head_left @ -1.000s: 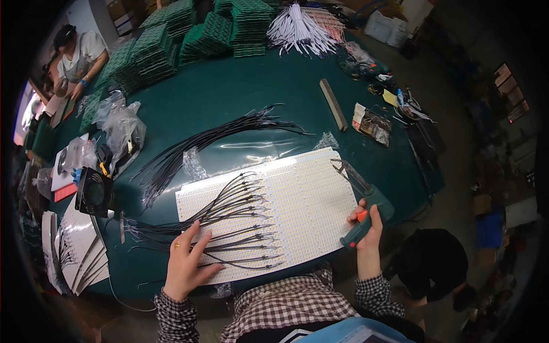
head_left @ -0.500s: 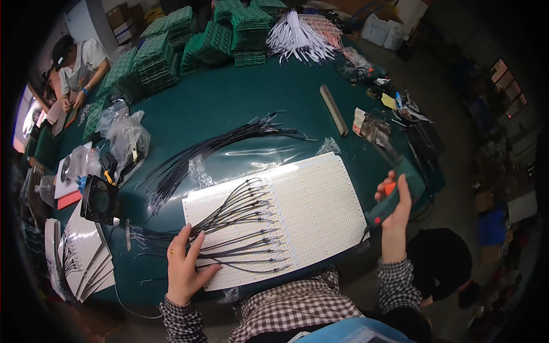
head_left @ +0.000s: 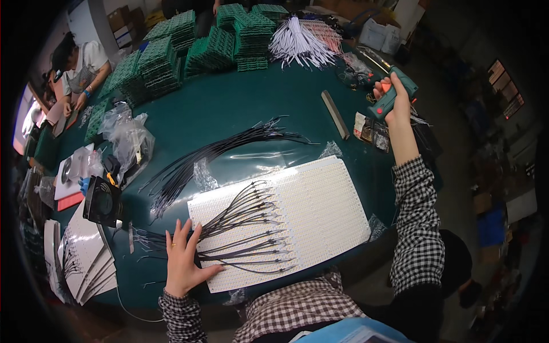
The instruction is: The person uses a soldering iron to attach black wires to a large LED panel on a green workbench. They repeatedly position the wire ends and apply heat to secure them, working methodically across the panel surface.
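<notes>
A white panel of LED strips point(head_left: 320, 211) lies on the dark green table point(head_left: 240, 108) in front of me, with several thin black wires point(head_left: 246, 228) fanned across its left half. My left hand point(head_left: 183, 260) rests flat with fingers spread on the panel's left edge, over the wire ends. My right hand point(head_left: 397, 103) is stretched out to the far right and grips a green tool with an orange trigger point(head_left: 392, 94), held above small packets at the table's right edge.
A loose bundle of black wires point(head_left: 217, 151) lies beyond the panel. Stacks of green boards point(head_left: 200, 46) and white wire bundles point(head_left: 303, 43) stand at the back. Plastic bags point(head_left: 128, 140), a small fan point(head_left: 103, 200) and white panels point(head_left: 86, 257) sit left. Another person point(head_left: 80, 68) works far left.
My right hand has lifted the green tool from the panel's right edge and carried it up and away to the far right of the table. My left hand has stayed on the panel.
</notes>
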Motion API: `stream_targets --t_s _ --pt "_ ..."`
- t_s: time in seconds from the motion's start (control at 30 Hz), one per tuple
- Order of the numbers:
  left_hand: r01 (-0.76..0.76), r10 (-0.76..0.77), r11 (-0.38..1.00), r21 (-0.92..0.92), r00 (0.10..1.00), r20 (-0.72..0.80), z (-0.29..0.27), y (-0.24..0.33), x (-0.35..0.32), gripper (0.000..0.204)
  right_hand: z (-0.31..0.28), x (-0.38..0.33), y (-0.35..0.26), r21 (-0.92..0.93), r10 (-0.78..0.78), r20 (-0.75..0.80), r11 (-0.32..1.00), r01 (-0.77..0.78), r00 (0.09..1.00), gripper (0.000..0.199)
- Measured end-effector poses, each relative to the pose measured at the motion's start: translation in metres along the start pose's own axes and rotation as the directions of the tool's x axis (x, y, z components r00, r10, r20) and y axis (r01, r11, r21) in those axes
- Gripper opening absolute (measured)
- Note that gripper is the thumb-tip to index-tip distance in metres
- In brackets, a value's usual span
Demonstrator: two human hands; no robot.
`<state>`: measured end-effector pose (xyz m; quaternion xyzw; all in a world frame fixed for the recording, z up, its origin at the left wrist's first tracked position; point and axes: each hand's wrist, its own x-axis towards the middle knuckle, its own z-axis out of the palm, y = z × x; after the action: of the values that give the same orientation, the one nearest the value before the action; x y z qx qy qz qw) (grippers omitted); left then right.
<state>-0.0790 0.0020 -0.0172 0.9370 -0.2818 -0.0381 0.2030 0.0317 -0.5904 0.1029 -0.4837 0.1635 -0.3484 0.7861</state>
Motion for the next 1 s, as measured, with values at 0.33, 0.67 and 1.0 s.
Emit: stream_targets --t_s 0.33,0.67,1.0 --pt "0.029 -0.03 0.999 -0.046 1.0 -0.005 0.0 -0.004 0.0 0.109 -0.045 -0.039 0.005 -0.111 0.081 -0.085 0.99 -0.091 0.993 0.028" --pt "0.036 -0.037 0.998 -0.05 0.999 -0.018 -0.001 -0.001 0.002 0.108 -0.067 -0.053 -0.006 -0.147 0.089 -0.107 0.984 -0.104 0.99 0.029" --pt "0.015 -0.017 0.999 -0.03 0.997 -0.077 0.004 -0.003 -0.002 0.1 -0.056 -0.024 -0.004 -0.117 0.08 -0.042 0.99 -0.084 0.996 0.027"
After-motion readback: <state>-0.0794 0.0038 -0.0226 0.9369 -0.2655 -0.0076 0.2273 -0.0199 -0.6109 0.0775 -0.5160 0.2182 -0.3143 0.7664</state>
